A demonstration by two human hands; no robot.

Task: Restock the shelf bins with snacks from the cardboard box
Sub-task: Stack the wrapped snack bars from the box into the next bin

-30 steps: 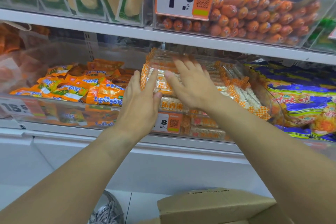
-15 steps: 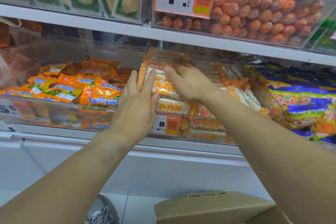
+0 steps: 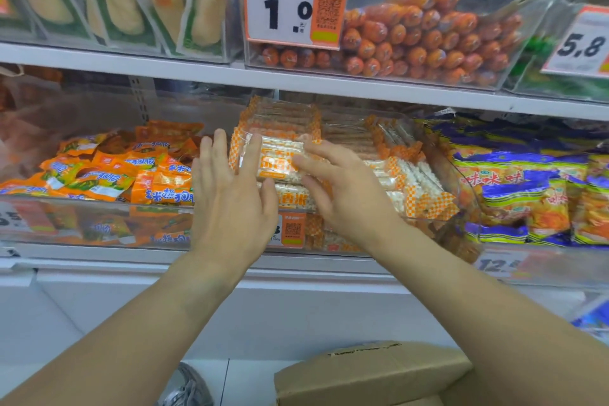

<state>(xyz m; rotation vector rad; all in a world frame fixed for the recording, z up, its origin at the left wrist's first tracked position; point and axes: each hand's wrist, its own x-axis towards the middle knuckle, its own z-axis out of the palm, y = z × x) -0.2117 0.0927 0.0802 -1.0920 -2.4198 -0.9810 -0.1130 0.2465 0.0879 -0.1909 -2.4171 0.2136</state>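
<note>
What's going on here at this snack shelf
A person is stocking a clear plastic shelf bin with orange-checkered rice bar packets. The left hand and right hand rest with straight fingers on the top packet. A brown cardboard box sits on the floor below.

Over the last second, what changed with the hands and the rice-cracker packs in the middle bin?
Both hands eased back off the rice-cracker packs: the left hand opened with fingers spread, and the right hand lifted to rest only its fingertips on the top pack. The packs stayed stacked in the middle bin; the cardboard box was not touched.
</note>
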